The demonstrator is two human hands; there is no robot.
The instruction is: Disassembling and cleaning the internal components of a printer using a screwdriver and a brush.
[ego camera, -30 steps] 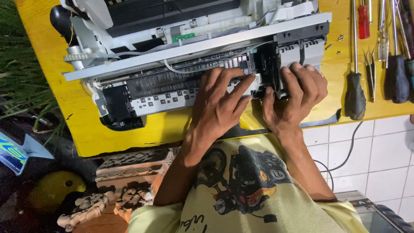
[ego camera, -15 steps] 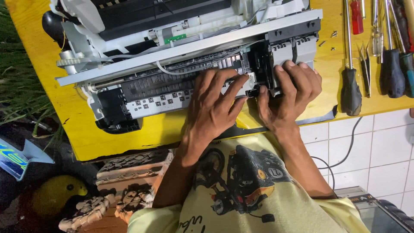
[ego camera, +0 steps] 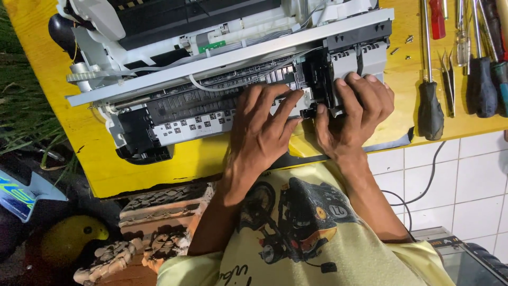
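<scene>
An opened-up printer (ego camera: 211,63) in white and black lies on a yellow table (ego camera: 174,164), its cover off and its inner rail and cables bare. My right hand (ego camera: 352,116) grips the black print carriage (ego camera: 317,79) at the printer's right end, thumb on its left side and fingers over the top. My left hand (ego camera: 259,132) lies flat on the printer's front with its fingers spread, and its fingertips touch the white part just left of the carriage.
Several screwdrivers (ego camera: 429,106) and a pair of tweezers (ego camera: 448,74) lie in a row on the table's right side, with small loose screws (ego camera: 394,50) near them. A black cable (ego camera: 428,180) runs over white tiles. A yellow rounded object (ego camera: 69,243) sits at the lower left.
The view has drifted a little, so the printer sits slightly further left in the picture. Both hands stay at the carriage, fingers shifting only slightly.
</scene>
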